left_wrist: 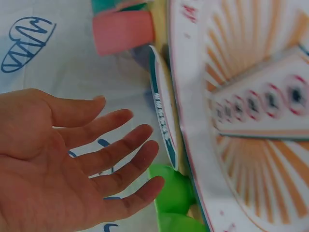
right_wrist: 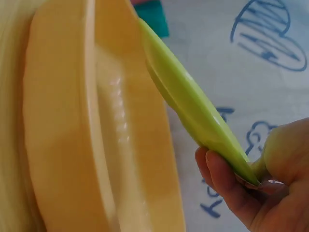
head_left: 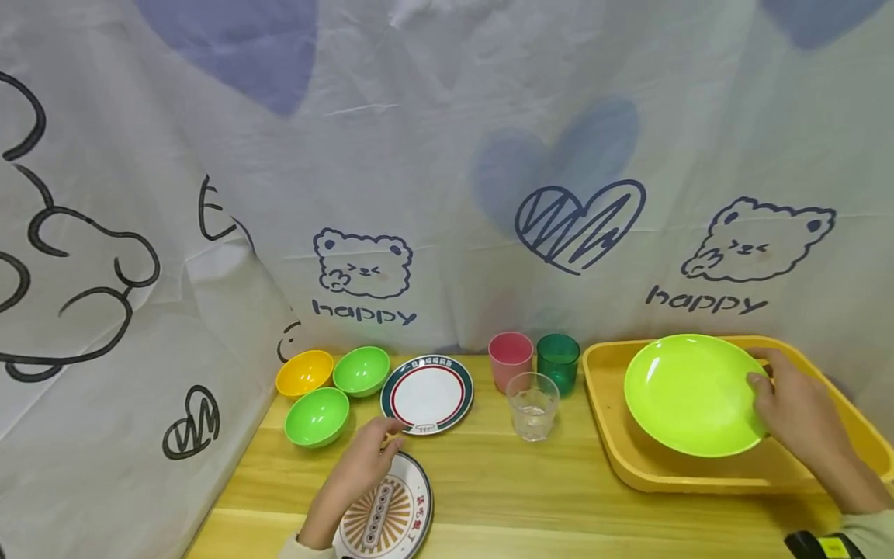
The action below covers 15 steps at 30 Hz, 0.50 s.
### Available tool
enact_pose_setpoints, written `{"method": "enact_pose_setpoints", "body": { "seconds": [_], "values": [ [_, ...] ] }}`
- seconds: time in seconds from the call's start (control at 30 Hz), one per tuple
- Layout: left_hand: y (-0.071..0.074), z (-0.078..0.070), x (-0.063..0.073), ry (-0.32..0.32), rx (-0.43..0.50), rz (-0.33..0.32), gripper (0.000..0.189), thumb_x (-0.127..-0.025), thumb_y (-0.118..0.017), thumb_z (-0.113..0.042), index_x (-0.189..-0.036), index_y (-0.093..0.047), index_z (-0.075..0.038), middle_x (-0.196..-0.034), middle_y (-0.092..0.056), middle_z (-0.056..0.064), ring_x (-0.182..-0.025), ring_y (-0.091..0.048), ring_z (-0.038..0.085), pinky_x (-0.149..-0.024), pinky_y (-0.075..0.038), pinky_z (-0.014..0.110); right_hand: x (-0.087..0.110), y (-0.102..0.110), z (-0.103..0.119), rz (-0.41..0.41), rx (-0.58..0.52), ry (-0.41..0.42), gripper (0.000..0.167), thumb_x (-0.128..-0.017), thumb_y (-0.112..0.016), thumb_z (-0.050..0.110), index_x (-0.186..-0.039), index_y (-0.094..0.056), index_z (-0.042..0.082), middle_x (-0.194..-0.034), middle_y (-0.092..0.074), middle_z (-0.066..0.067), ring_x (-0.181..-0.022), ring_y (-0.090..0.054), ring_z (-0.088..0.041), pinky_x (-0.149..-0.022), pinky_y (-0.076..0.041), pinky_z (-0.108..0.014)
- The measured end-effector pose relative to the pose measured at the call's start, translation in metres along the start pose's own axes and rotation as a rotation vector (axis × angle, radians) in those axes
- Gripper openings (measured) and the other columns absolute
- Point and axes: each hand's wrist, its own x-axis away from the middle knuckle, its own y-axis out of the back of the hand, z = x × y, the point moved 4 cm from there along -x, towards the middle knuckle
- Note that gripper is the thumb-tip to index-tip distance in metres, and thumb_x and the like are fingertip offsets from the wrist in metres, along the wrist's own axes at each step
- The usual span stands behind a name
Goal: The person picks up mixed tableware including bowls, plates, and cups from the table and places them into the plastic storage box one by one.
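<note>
My right hand (head_left: 799,400) pinches a lime-green plate (head_left: 694,394) by its right rim, thumb on one face and fingers behind. The plate hangs tilted over a yellow tray (head_left: 608,435); in the right wrist view its edge (right_wrist: 193,101) slants across the tray's far wall. My left hand (head_left: 363,460) hovers above a patterned plate with orange rays (head_left: 391,505), at the front of the table. In the left wrist view the fingers (left_wrist: 116,154) are spread, holding nothing. Just beyond that hand lies a white plate with a dark green rim (head_left: 428,394).
Two green bowls (head_left: 317,418) and a yellow bowl (head_left: 305,373) stand at the back left. A pink cup (head_left: 510,359), a green cup (head_left: 558,362) and a clear cup (head_left: 534,411) stand left of the tray. A printed cloth (head_left: 447,178) hangs behind the wooden table (head_left: 517,497).
</note>
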Motion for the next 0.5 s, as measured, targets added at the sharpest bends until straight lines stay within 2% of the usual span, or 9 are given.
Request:
{"method": "enact_pose_setpoints", "body": {
  "seconds": [0.1, 0.2, 0.4, 0.5],
  "values": [
    [0.003, 0.010, 0.006, 0.056, -0.035, 0.016, 0.023, -0.095, -0.067, 0.000, -0.118, -0.067, 0.005, -0.110, -0.065, 0.021, -0.105, -0.061, 0.039, -0.095, -0.051, 0.058, -0.006, -0.001, -0.009, 0.018, 0.025, 0.012, 0.031, -0.102, -0.050, 0.000, -0.128, -0.045, -0.016, -0.094, -0.060, -0.036, -0.062, -0.053, -0.034, -0.050, -0.039, -0.037],
    [0.006, 0.019, 0.008, 0.077, -0.072, 0.027, 0.026, -0.094, -0.069, -0.001, -0.120, -0.066, 0.003, -0.111, -0.065, 0.021, -0.105, -0.061, 0.038, -0.094, -0.052, 0.057, -0.010, 0.000, -0.020, 0.052, 0.037, 0.010, 0.032, -0.103, -0.047, 0.000, -0.130, -0.041, -0.016, -0.085, -0.060, -0.032, -0.054, -0.050, -0.027, -0.047, -0.037, -0.036],
    [0.014, 0.033, 0.013, 0.104, -0.160, 0.054, 0.025, -0.091, -0.071, 0.002, -0.116, -0.067, 0.000, -0.108, -0.067, 0.018, -0.103, -0.062, 0.036, -0.093, -0.052, 0.056, -0.017, -0.004, -0.040, 0.158, 0.014, -0.039, 0.037, -0.105, -0.038, 0.000, -0.136, -0.031, -0.019, -0.080, -0.056, -0.028, -0.051, -0.049, -0.023, -0.043, -0.044, -0.037],
    [0.019, 0.038, 0.016, 0.119, -0.193, 0.061, 0.028, -0.091, -0.071, 0.002, -0.119, -0.067, 0.001, -0.108, -0.067, 0.018, -0.101, -0.063, 0.035, -0.092, -0.053, 0.055, -0.022, -0.007, -0.048, 0.211, -0.002, -0.030, 0.040, -0.106, -0.036, 0.001, -0.139, -0.028, -0.019, -0.079, -0.057, -0.025, -0.050, -0.051, -0.022, -0.043, -0.045, -0.038]
  ]
}}
